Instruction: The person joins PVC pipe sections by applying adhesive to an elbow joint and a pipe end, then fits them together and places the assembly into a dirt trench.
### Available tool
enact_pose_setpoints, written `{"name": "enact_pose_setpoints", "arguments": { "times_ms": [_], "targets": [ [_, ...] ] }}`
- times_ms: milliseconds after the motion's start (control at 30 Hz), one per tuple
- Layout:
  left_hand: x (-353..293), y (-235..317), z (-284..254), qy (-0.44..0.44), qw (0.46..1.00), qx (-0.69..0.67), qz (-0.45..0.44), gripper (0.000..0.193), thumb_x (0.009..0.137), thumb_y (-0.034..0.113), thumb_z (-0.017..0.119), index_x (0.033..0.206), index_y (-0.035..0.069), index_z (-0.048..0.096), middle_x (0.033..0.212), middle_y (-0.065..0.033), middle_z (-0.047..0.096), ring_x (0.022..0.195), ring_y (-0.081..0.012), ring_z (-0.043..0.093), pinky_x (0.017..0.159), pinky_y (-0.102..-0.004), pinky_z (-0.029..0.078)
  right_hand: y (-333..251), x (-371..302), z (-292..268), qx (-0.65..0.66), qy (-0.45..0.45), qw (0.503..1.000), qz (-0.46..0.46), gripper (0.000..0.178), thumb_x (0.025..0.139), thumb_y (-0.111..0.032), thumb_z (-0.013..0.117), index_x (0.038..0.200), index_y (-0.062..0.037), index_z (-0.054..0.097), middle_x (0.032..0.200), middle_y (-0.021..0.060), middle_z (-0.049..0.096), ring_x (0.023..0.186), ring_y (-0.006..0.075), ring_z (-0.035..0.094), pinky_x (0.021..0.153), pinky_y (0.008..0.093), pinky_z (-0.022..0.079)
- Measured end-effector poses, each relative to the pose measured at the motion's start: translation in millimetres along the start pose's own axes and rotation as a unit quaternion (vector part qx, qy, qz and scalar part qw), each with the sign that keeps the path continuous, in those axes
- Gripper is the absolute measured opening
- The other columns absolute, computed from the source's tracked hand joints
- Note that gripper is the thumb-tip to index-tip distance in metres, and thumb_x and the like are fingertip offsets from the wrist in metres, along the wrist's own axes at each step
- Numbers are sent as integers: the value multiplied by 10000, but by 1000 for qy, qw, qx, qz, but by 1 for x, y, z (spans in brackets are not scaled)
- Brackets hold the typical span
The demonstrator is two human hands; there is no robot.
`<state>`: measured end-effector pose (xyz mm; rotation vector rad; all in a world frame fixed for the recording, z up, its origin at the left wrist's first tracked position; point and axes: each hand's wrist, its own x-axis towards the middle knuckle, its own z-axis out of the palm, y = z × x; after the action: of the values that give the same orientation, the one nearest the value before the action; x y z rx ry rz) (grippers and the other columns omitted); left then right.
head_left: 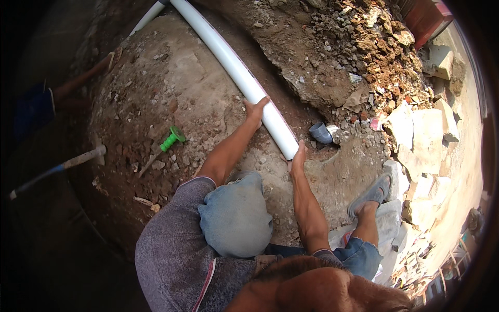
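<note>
A long white plastic pipe (228, 65) slants from the top of the view down to the middle, along the edge of a dug trench. My left hand (255, 111) grips it a little way up from the near end, thumb laid over the top. At that near end, my right hand (298, 156) is closed on the pipe's rim from the right side; its fingertips are partly hidden. A grey elbow fitting (321, 133) lies in the trench just right of the pipe's end, apart from it, its open mouth facing up and left.
A chisel with a green hand guard (171, 139) lies on the dirt at left. Farther left is a long-handled hammer (83, 157). Another person's leg (86, 78) shows at upper left. Rubble (379, 62) and broken concrete slabs (423, 135) line the right side.
</note>
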<state>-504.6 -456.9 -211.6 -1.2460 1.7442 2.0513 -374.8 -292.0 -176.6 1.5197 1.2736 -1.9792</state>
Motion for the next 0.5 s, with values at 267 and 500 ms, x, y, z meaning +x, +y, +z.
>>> {"name": "enact_pose_setpoints", "arguments": {
  "times_ms": [267, 500],
  "targets": [
    [-5, 6, -6, 5, 999, 31, 9, 1231, 651, 275, 805, 1396, -70, -112, 1415, -265, 215, 1289, -322, 305, 1046, -377, 320, 6, -7, -1, -17, 18, 999, 20, 363, 874, -437, 420, 1089, -145, 437, 982, 73, 556, 759, 238, 574, 452, 397, 459],
    [-18, 18, -6, -34, 999, -30, -25, 1201, 655, 240, 805, 1416, -13, -89, 1394, -247, 257, 1262, -332, 349, 1022, -415, 359, 2, 3, -5, 16, -17, 991, 133, 342, 885, -420, 406, 1115, -166, 403, 1046, 83, 544, 795, 230, 575, 501, 383, 463]
  ]
}}
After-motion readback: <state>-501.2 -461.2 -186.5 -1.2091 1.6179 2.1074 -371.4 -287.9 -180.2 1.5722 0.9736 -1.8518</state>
